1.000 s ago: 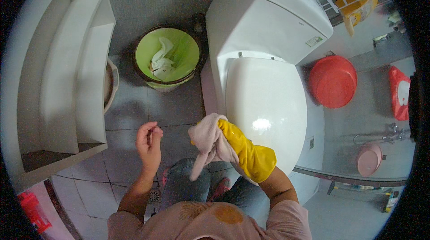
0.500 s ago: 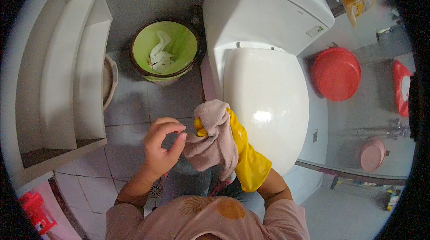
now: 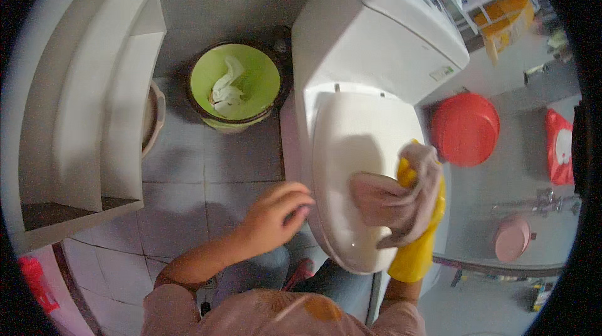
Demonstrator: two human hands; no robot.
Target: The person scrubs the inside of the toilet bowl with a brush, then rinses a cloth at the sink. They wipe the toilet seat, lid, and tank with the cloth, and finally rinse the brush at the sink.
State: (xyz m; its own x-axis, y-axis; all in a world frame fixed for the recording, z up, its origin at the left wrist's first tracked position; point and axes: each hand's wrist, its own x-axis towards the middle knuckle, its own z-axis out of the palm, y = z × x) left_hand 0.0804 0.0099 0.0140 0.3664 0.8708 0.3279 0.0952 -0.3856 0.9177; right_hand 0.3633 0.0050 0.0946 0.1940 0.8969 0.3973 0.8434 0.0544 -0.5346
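Observation:
My right hand (image 3: 407, 174) wears a long yellow rubber glove (image 3: 414, 262) and grips a pinkish-beige cloth (image 3: 396, 207). The cloth hangs in folds over the right part of the closed white toilet lid (image 3: 348, 167); I cannot tell whether it touches the lid. Most of the gloved fingers are hidden under the cloth. My bare left hand (image 3: 276, 214) hovers just left of the toilet's edge, slightly blurred. Its fingers are loosely curled with a small gap to the thumb, and it holds nothing.
A bin (image 3: 235, 116) with a green liner and crumpled tissue stands left of the toilet tank (image 3: 401, 41). Pale shelves (image 3: 119, 110) line the left side. On the right are a red basin (image 3: 466, 129), a pink basin (image 3: 512, 239) and a rack with an orange-yellow package (image 3: 505, 19).
My right hand has swung right with the cloth, from the toilet's left edge to over the lid. My left hand has moved right and slightly down, toward the toilet. The view has shifted a little.

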